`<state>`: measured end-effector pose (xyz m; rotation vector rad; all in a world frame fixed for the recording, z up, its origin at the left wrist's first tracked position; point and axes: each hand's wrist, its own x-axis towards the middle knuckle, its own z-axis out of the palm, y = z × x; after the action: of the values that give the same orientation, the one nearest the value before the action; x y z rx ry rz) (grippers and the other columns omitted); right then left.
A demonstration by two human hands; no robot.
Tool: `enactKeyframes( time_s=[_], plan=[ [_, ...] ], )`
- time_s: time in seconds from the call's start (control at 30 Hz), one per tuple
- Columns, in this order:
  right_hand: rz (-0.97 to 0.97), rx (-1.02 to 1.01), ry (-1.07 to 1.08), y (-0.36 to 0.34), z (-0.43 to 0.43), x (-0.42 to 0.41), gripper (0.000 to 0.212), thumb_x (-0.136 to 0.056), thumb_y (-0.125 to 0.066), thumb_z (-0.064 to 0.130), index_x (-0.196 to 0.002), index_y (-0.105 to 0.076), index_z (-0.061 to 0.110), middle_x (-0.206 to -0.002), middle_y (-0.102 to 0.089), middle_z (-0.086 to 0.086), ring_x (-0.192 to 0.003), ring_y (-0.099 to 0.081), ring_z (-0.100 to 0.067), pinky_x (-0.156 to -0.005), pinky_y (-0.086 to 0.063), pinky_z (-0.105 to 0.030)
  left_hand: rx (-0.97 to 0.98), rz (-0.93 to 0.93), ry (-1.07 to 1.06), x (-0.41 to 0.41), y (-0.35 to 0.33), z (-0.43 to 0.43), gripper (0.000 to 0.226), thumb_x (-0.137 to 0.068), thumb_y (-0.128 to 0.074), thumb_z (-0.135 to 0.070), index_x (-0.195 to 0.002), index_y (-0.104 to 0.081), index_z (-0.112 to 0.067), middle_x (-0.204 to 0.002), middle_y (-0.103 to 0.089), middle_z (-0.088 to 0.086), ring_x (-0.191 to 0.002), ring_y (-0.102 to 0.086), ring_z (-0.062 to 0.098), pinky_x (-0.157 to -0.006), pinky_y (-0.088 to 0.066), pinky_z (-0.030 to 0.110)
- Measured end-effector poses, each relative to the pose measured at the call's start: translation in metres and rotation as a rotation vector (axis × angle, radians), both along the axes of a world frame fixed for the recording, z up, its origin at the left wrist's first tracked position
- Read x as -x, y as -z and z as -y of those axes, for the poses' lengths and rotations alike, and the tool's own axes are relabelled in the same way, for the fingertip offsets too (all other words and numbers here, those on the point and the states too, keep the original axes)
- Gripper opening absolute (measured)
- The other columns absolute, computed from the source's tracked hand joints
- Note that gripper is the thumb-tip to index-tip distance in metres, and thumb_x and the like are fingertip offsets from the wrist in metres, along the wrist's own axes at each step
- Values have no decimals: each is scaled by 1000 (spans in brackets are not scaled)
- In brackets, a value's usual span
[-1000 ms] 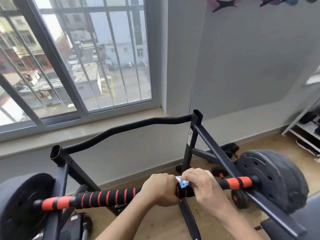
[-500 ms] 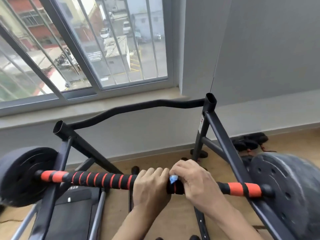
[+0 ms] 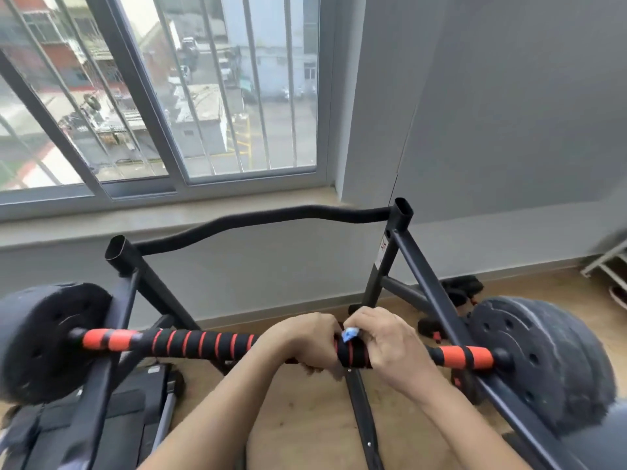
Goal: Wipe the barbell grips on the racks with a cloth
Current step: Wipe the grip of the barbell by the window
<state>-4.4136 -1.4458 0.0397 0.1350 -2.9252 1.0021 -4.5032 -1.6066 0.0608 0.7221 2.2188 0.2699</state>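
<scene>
A barbell with a black-and-orange striped foam grip (image 3: 203,344) lies across a dark metal rack (image 3: 431,293). Black weight plates sit at its left end (image 3: 40,340) and right end (image 3: 543,364). My left hand (image 3: 305,340) is wrapped around the grip near its middle. Right beside it, my right hand (image 3: 386,344) is curled over the bar, pinching a small light-blue cloth (image 3: 350,334) against it. Only a corner of the cloth shows between the two hands.
A curved black padded bar (image 3: 258,218) joins the rack's two uprights in front of a grey wall and a barred window (image 3: 169,96). A black bench or treadmill part (image 3: 112,422) lies low left. A white shelf (image 3: 607,262) stands at the right on the wooden floor.
Both hands stay side by side on the bar, holding the cloth. The view has tilted and shifted, so the bar and plates sit differently in the frame.
</scene>
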Motion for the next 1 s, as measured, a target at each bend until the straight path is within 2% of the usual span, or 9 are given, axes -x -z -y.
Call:
enactKeyframes(
  time_s=[0.1,0.2,0.4,0.6,0.63,0.7,0.8,0.9,1.0],
  plan=[
    [44,44,26,-1,0,3,20,-92,-50,18,-93,-62,34,-94,-62,22,-97,-58,-3,-84,-51,-40,-52,-554,132,-21,18,10,24,-77,-65,-45,-80,-53,-24,-75,-64,-3,-70,-66,27,-61,-44,33],
    [32,23,32,-4,5,-4,25,-93,-53,11,-91,-60,34,-94,-60,22,-98,-58,-3,-85,-50,-39,-67,-778,138,-46,39,12,9,-83,-61,-33,-80,-55,-26,-73,-69,0,-66,-69,28,-57,-39,35],
    [-26,11,32,-4,13,-19,32,-84,-48,1,-92,-58,31,-98,-58,19,-99,-57,-12,-84,-50,-42,-74,-692,102,-32,27,7,12,-90,-57,-35,-88,-57,-22,-87,-68,3,-73,-58,29,-65,-39,36],
    [-77,17,72,1,14,-25,38,-86,-51,-8,-97,-61,27,-105,-57,19,-106,-57,-10,-89,-50,-39,25,-155,103,-7,11,-1,25,-79,-73,-46,-80,-63,-23,-73,-67,-3,-63,-62,21,-60,-48,31],
    [-85,19,71,1,14,-24,35,-88,-51,-5,-96,-60,27,-104,-58,17,-104,-58,-10,-88,-51,-40,-4,-181,106,-8,11,0,26,-79,-73,-47,-79,-62,-24,-72,-66,-3,-62,-62,21,-60,-48,31],
    [-101,22,72,1,15,-23,30,-91,-51,0,-94,-59,29,-102,-58,16,-103,-59,-11,-87,-51,-41,-95,-444,120,-21,16,8,32,-82,-67,-52,-80,-54,-23,-70,-59,-5,-67,-59,25,-63,-43,32],
    [-141,17,95,4,20,-30,30,-92,-52,3,-96,-59,32,-105,-59,19,-104,-59,-11,-90,-49,-40,-240,-751,115,-40,31,19,36,-90,-56,-62,-92,-58,-26,-85,-69,0,-82,-68,28,-64,-36,34],
    [-112,57,101,0,21,-37,30,-92,-54,-2,-94,-61,28,-102,-61,15,-103,-60,-13,-90,-49,-36,-302,-700,96,-34,30,22,53,-86,-51,-81,-86,-52,-28,-86,-71,-2,-82,-67,22,-65,-36,34],
    [-44,266,162,-36,9,-49,28,-100,-54,1,-89,-65,24,-87,-66,9,-85,-62,-8,-79,-47,-26,-275,-642,116,-28,30,21,51,-88,-52,-77,-87,-51,-26,-87,-71,1,-86,-67,26,-68,-43,36]
  ],
)
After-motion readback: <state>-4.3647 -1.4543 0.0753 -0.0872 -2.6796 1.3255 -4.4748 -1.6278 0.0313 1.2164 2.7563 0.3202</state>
